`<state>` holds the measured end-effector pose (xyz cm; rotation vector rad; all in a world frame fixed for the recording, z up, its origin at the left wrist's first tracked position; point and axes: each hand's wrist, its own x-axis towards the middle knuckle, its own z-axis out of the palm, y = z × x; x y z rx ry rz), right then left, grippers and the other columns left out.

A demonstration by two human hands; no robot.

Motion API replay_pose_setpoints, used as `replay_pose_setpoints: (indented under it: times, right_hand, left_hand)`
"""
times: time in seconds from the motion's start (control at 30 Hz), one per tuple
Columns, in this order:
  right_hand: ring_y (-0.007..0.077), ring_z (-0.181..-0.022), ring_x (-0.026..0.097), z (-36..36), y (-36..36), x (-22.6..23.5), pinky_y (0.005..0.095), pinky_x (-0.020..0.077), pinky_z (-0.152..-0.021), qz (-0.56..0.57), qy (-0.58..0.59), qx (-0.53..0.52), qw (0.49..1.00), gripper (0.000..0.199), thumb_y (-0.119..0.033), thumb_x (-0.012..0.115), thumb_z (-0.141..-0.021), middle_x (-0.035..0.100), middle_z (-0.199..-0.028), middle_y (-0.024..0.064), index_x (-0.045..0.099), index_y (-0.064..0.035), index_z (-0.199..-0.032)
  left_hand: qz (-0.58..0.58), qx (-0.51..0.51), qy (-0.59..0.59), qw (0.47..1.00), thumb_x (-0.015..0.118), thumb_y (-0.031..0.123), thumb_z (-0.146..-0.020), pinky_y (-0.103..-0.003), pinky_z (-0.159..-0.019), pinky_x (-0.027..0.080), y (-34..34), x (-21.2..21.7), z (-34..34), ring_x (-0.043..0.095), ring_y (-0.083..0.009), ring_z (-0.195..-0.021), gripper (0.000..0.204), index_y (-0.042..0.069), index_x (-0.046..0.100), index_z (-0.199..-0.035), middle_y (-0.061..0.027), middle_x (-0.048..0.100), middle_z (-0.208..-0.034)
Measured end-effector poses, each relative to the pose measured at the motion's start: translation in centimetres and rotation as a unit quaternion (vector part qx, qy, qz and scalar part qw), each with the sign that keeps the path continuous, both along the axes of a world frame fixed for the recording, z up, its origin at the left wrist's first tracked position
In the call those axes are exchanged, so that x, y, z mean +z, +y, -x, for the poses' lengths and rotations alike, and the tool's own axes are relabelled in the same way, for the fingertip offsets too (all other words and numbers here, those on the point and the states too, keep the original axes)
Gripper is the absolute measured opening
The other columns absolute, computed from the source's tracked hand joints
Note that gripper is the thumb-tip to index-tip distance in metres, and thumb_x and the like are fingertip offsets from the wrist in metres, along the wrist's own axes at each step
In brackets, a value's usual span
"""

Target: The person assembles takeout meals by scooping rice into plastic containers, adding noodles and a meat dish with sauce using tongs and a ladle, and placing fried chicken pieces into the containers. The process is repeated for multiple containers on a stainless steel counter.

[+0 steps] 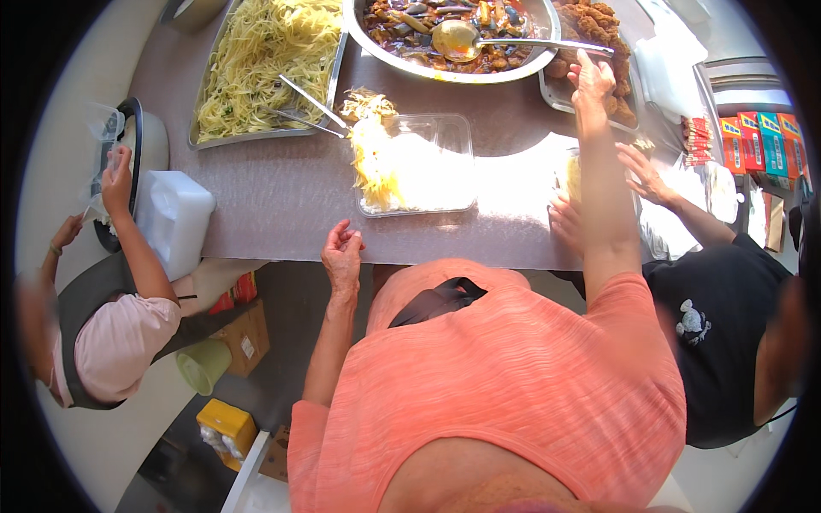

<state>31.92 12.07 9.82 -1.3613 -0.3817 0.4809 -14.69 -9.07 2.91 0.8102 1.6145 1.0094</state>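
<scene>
My left hand (342,254) hovers at the near edge of the grey table (282,205), fingers loosely curled and holding nothing. Just beyond it lies a clear plastic meal box (445,137) with white rice and pale yellow shreds. My right hand (592,81) is stretched far out, fingers apart, at the end of the handle of a metal ladle (457,38). The ladle rests in a big steel bowl (522,61) of dark braised vegetables. A tray of fried brown pieces (599,21) sits right beside that hand.
A steel tray of yellow shreds (256,60) holds metal tongs (312,107). At left a person in pink handles a bag over a rice cooker (145,141), beside a white jug (175,214). At right a person in black has both hands (646,175) by another box. Coloured cartons (757,141) stand far right.
</scene>
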Motion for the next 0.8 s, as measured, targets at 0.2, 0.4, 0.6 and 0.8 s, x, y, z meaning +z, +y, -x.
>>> replay_pose_setpoints:
  times: [0.2,0.4,0.6,0.8]
  right_hand:
    - [0.0126,-0.050,0.052,-3.2,2.8,2.1,0.0252,0.0387,-0.040,-0.158,0.175,0.198,0.951,0.012,-0.006,0.068,-0.080,0.059,-0.070,0.0055,0.058,-0.0024,-0.086]
    - [0.0150,-0.069,0.063,3.3,2.0,3.0,0.0236,0.0518,-0.060,0.028,-0.014,0.458,0.888,0.024,-0.018,0.061,-0.087,0.065,-0.086,0.0093,0.062,0.0017,-0.101]
    - [0.0161,-0.076,0.065,5.4,-0.9,5.2,0.0256,0.0525,-0.069,-0.090,-0.436,0.447,0.776,0.017,-0.007,0.062,-0.081,0.066,-0.089,0.0132,0.064,0.0022,-0.096]
    - [0.0208,-0.075,0.063,9.6,-1.0,4.3,0.0265,0.0510,-0.067,-0.191,-0.555,0.451,0.673,0.019,0.000,0.063,-0.078,0.062,-0.088,0.0107,0.062,-0.0027,-0.097]
  left_hand:
    - [-0.004,-0.021,0.053,0.998,0.061,0.009,-0.083,-0.019,-0.053,0.043,4.1,-0.8,1.8,0.056,-0.0068,-0.067,0.023,0.004,0.064,-0.106,-0.0003,0.063,-0.087]
    - [0.039,-0.048,0.031,0.998,0.064,0.007,-0.082,-0.020,-0.056,0.046,6.8,-1.0,0.7,0.058,-0.0070,-0.068,0.021,0.003,0.065,-0.102,-0.0012,0.065,-0.086]
    - [0.052,-0.073,-0.020,0.996,0.063,0.002,-0.080,-0.022,-0.057,0.051,5.8,-1.5,0.0,0.057,-0.0080,-0.065,0.019,0.002,0.062,-0.099,-0.0011,0.062,-0.080]
    - [0.069,-0.015,-0.096,0.993,0.060,-0.002,-0.080,-0.024,-0.057,0.056,0.4,-1.6,-3.2,0.059,-0.0107,-0.065,0.017,-0.001,0.056,-0.097,-0.0043,0.059,-0.081]
